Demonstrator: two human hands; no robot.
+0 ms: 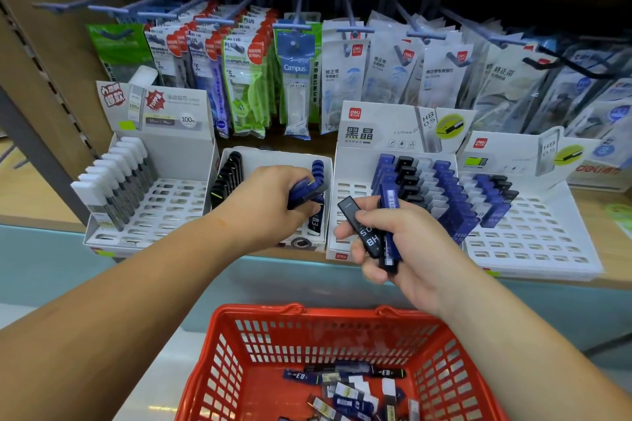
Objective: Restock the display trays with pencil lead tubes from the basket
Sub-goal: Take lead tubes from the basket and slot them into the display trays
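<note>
Over the second tray (239, 155), the left hand (270, 202) grips blue tubes (305, 191) — the right hand (386, 243) pinches a black tube (359, 227) and a blue one; more lie in the basket (219, 362).

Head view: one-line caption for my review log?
Left hand grips blue lead tubes over a display tray; right hand holds a black HB tube and a blue tube above the red basket.

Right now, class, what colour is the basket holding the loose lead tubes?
The basket is red; the head view shows it.
</note>
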